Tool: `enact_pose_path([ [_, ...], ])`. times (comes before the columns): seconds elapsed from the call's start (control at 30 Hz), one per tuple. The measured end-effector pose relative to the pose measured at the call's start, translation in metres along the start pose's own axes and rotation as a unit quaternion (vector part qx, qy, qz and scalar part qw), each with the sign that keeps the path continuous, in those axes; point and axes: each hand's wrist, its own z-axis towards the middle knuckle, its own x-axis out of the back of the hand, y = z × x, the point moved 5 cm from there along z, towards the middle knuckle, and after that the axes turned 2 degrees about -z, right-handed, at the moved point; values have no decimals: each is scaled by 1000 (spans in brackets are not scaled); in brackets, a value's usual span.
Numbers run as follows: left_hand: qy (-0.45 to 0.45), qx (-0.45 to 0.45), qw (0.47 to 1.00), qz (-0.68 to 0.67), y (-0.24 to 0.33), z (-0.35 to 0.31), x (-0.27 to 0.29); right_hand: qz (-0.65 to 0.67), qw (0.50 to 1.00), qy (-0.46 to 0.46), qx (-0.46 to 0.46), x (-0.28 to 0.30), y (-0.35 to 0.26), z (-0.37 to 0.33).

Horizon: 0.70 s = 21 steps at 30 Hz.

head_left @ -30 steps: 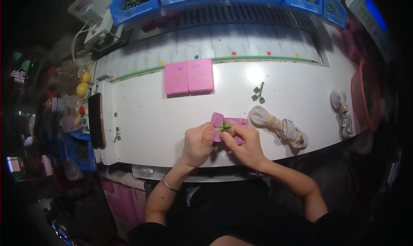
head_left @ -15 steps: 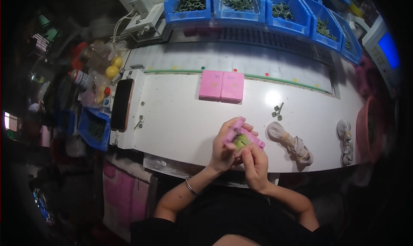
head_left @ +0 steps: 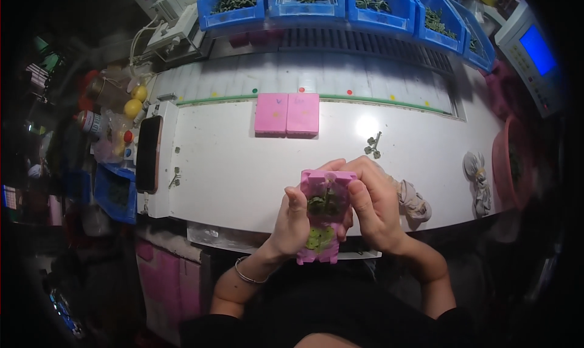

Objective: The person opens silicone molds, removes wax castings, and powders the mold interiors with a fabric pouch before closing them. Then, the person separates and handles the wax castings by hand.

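Both hands hold a pink rubber mould (head_left: 327,255) over the table's near edge. It is spread open lengthways, with its inner faces toward me. Dark green leaf-like shapes (head_left: 324,205) show in its upper part and a bright yellow-green patch (head_left: 319,238) in its lower part. My left hand (head_left: 292,224) grips the mould's left side, thumb raised along the edge. On the other side, my right hand (head_left: 378,203) is closed around the upper right, with thumb and fingertips at the rim. Some fingers are hidden behind the mould.
Two pink blocks (head_left: 286,114) lie side by side at the table's back. A small green branching piece (head_left: 373,146) and grey cloth bundles (head_left: 413,202) (head_left: 478,184) lie to the right. A phone (head_left: 149,154) rests at left. Blue bins (head_left: 307,0) of green pieces line the back; a pink basin (head_left: 510,165) stands right.
The mould has gone from partly folded and tilted to spread open, facing me. My right hand has moved up to its top right. The whole view has shifted, moving the table leftward.
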Motion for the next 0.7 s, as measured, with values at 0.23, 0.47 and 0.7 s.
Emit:
enact_pose_path([
  [0.23, -54, -15, 998, 2, 7, 5, -8, 372, 892, -70, -247, -23, 39, -14],
  [0.47, -20, -33, 999, 34, -6, 14, 0, 184, 974, 85, -101, -8, 39, -1],
  [0.7, 95, -58, 986, 121, -2, 20, 11, -125, 977, 132, 108, -6, 10, -29],
])
